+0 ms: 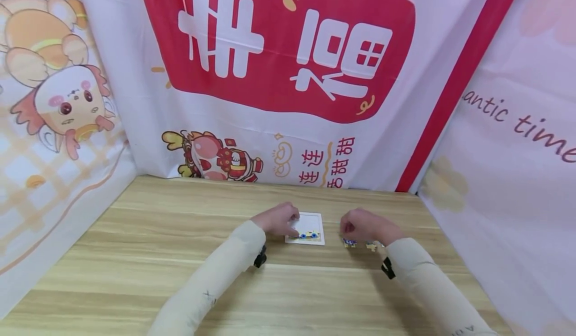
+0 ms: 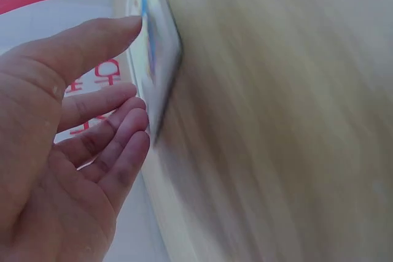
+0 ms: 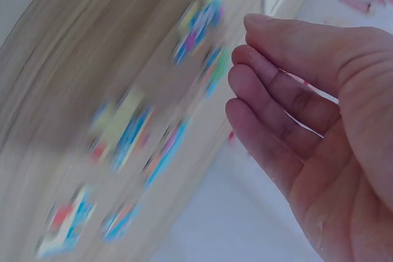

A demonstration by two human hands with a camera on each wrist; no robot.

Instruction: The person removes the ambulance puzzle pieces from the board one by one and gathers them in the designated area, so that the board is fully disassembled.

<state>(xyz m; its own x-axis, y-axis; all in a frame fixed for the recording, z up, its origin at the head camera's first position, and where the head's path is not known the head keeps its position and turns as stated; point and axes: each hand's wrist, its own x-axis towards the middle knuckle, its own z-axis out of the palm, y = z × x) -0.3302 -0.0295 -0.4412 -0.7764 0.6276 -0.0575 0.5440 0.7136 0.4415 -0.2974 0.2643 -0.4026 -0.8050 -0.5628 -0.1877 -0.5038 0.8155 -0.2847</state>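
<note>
The frame (image 1: 310, 221) lies right of my left hand (image 1: 280, 220), thumb parted; pieces (image 1: 350, 243) lie under my right hand (image 1: 364, 225), hold unclear.

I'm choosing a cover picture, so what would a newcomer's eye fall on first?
Probably the big red patch with white characters, high on the cloth behind the table. Next, perhaps, the white frame on the table, with the left hand at its left edge. To its right, the right hand is near colourful puzzle pieces.
</note>
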